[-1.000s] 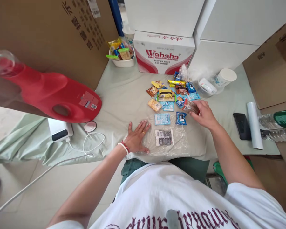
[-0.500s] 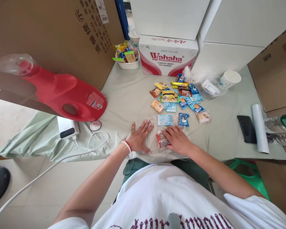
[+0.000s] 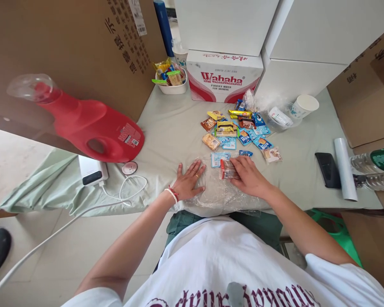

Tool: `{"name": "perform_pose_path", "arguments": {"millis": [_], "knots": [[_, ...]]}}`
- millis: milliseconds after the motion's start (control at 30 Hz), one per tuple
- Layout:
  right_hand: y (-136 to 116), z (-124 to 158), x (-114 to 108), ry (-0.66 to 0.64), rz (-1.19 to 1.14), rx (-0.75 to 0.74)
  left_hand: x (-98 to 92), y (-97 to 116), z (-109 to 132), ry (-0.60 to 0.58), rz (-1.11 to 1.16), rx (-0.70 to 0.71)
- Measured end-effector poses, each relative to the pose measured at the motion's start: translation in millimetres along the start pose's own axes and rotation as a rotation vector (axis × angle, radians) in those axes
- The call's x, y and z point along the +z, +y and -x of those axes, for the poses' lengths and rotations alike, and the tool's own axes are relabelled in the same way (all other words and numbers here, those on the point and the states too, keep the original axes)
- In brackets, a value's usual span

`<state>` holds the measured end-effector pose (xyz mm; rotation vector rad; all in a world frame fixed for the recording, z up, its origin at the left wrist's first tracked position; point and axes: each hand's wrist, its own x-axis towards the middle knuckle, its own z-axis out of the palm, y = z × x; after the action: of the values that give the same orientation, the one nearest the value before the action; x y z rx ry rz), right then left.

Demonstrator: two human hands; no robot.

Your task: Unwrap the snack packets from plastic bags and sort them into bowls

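My left hand (image 3: 188, 181) lies with fingers spread on a crumpled clear plastic sheet or bag (image 3: 214, 192) at the table's near edge. My right hand (image 3: 248, 175) grips a clear-wrapped snack packet (image 3: 228, 169) with red ends and brown contents, partly covered by the fingers. Just beyond it are a light blue snack packet (image 3: 218, 158) and a darker blue packet (image 3: 245, 153), the latter partly hidden by the hand. Farther off, several small snack packets in yellow, brown and blue, such as a yellow one (image 3: 225, 127), lie in a loose pile.
A white basket of snacks (image 3: 173, 88) stands by the Wahaba-style water carton (image 3: 224, 81). On the left are a red detergent bottle (image 3: 99, 128) and a white power bank (image 3: 91, 170) with a cable. A paper cup (image 3: 305, 106), phone (image 3: 328, 170) and white roll (image 3: 345, 170) sit right.
My right hand has moved forward and slightly right with the red-ended packet, now partly covering the two blue packets. My left hand stays spread on the plastic.
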<state>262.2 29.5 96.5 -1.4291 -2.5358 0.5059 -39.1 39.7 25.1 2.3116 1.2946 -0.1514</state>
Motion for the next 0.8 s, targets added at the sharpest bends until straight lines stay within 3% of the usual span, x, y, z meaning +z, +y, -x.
{"name": "perform_pose_path", "arguments": {"millis": [133,233,400,567,667,800], "knots": [[-27,-21,27,-0.112,0.113,-0.021,2.6,0,2,0.027,-0.024,0.004],[-28,-17,42,-0.149,0.106,-0.011,0.6,-4,11,0.059,-0.020,0.036],[-20,36,32,0.046,-0.057,-0.096,5.2,-9,47,0.260,-0.043,0.196],[-26,88,44,-0.008,-0.043,-0.152,21.1,0,70,0.279,0.020,0.373],[-20,93,47,-0.006,-0.111,-0.115,20.9,3,71,0.299,0.119,0.363],[0,74,23,0.010,-0.398,-0.077,-0.4,-4,64,0.299,0.507,0.285]]}}
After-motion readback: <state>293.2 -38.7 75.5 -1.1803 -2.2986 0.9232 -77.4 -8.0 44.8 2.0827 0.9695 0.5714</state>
